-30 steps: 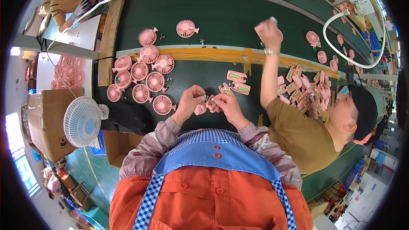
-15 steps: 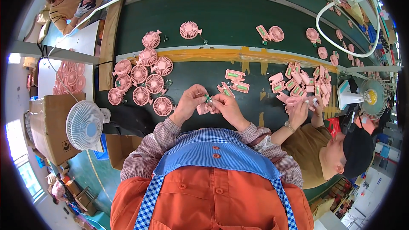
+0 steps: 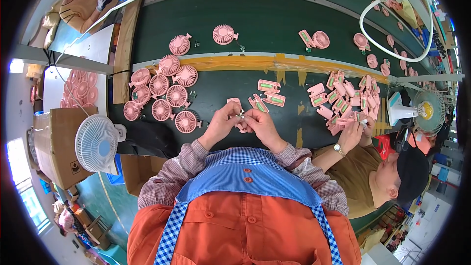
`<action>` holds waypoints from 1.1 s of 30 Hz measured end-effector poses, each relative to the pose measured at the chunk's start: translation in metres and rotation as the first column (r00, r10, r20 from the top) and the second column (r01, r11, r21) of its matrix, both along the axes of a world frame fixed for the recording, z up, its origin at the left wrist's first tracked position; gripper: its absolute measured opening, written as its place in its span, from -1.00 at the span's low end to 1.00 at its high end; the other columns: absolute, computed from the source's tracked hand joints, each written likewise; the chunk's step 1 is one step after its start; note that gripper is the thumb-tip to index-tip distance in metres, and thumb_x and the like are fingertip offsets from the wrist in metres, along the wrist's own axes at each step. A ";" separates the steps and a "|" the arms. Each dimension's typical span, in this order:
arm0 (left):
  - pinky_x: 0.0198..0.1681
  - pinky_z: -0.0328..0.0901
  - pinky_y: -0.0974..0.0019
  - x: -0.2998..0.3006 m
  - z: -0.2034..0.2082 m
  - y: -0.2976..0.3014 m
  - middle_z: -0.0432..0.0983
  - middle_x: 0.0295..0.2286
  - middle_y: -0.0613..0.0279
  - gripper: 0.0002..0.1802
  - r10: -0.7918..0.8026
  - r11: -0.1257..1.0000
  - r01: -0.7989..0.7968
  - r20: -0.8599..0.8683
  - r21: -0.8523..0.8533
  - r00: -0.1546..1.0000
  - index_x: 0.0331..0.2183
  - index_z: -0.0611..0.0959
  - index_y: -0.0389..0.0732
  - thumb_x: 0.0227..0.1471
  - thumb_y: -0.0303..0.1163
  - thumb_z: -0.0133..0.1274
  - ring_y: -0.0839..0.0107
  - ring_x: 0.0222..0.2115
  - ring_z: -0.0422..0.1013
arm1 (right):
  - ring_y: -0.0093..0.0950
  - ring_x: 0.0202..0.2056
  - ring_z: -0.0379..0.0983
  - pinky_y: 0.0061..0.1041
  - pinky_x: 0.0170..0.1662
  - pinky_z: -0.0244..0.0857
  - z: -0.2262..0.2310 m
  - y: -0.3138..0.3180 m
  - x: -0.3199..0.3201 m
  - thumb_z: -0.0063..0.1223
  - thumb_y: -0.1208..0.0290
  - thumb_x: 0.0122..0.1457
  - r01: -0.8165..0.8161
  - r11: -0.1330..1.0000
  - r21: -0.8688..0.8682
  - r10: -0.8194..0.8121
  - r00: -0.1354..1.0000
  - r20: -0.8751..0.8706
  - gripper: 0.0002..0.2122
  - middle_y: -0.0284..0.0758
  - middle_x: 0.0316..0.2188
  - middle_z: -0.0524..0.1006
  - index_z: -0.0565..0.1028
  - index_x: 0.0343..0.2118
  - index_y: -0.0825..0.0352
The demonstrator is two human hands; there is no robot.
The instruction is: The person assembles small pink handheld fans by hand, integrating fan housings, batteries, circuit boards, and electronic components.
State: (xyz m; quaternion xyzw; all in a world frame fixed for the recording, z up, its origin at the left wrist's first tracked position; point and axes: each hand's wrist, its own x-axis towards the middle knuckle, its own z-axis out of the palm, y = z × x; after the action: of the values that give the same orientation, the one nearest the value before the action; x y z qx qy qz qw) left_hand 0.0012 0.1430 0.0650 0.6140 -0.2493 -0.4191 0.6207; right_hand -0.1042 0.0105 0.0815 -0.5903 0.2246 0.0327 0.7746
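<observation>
In front of my apron, my left hand point(image 3: 219, 124) and my right hand point(image 3: 264, 126) meet with fingertips pinched. Between them is a small circuit board point(image 3: 240, 115), greenish with pale bits, mostly covered by the fingers. A pink plastic housing point(image 3: 234, 101) shows just behind my left fingertips; whether a finger touches it is hidden. More pink shows below the fingers. Just beyond my right hand lie several open pink handle shells with green cells inside, one a handle shell point(image 3: 258, 103) close to my fingers. To the left sits a group of round pink fan heads point(image 3: 176, 96) with small boards attached.
At right, a co-worker's hands point(image 3: 351, 135) work beside a heap of pink handle shells point(image 3: 338, 99). A yellow-taped ledge point(image 3: 230, 63) separates the bench from the green conveyor belt point(image 3: 265, 24). Desk fans stand at left point(image 3: 98, 143) and right point(image 3: 428, 112). A white cable loops overhead.
Fan parts on the nearer belt have shifted right; those on the farthest belt, left. My fingers have turned the small board slightly. The co-worker's hands at right have moved slightly.
</observation>
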 end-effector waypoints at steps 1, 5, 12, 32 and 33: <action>-0.39 0.26 0.51 0.000 0.002 0.001 0.35 -0.42 0.33 -0.83 -0.040 0.999 0.040 -0.014 0.023 0.999 -0.43 0.33 -0.23 -0.04 -0.70 -0.07 0.61 -0.44 0.31 | -0.71 -0.59 0.36 -0.78 -0.53 0.22 0.001 0.000 -0.001 -0.15 0.47 0.20 0.016 1.000 0.000 -0.016 1.000 -0.010 -0.87 -0.41 -0.59 0.46 0.41 -0.41 0.40; -0.38 0.27 0.52 0.000 0.010 0.002 0.34 -0.44 0.35 -0.87 -0.076 0.997 0.078 -0.186 0.000 0.980 -0.41 0.36 -0.24 0.00 -0.67 -0.08 0.63 -0.45 0.31 | -0.72 -0.60 0.33 -0.77 -0.53 0.22 -0.006 -0.003 -0.002 -0.14 0.49 0.19 0.029 0.999 -0.019 -0.029 1.000 -0.003 -0.88 -0.42 -0.60 0.45 0.41 -0.42 0.40; -0.42 0.30 0.54 0.000 0.001 0.003 0.34 -0.46 0.35 -0.93 -0.037 0.997 0.017 -0.242 -0.081 0.970 -0.37 0.40 -0.27 0.03 -0.62 -0.08 0.61 -0.47 0.36 | -0.70 -0.62 0.32 -0.75 -0.54 0.23 -0.008 -0.002 -0.003 -0.14 0.50 0.18 0.044 0.999 -0.023 -0.044 0.999 -0.004 -0.88 -0.41 -0.61 0.43 0.40 -0.44 0.42; -0.39 0.35 0.51 0.003 -0.009 0.006 0.49 -0.45 0.23 -0.79 -0.039 0.989 -0.033 -0.479 -0.141 0.877 -0.27 0.47 -0.32 -0.05 -0.66 -0.02 0.51 -0.46 0.45 | -0.63 -0.61 0.41 -0.68 -0.53 0.31 0.000 -0.008 -0.006 -0.12 0.57 0.12 -0.016 0.967 -0.253 0.015 1.000 -0.007 -0.90 -0.36 -0.62 0.46 0.40 -0.49 0.46; -0.38 0.35 0.51 0.003 -0.009 0.007 0.49 -0.45 0.23 -0.79 -0.036 0.989 -0.038 -0.474 -0.145 0.880 -0.28 0.48 -0.31 -0.05 -0.66 -0.02 0.52 -0.46 0.45 | -0.63 -0.61 0.41 -0.68 -0.53 0.31 0.000 -0.009 -0.006 -0.12 0.57 0.12 -0.017 0.967 -0.253 0.016 1.000 -0.007 -0.90 -0.36 -0.62 0.46 0.40 -0.49 0.46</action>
State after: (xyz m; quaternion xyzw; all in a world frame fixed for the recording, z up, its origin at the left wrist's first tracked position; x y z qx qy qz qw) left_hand 0.0043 0.1496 0.0560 0.4443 -0.1202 -0.5364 0.7074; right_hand -0.1102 0.0013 0.0819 -0.6862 0.2241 0.0117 0.6919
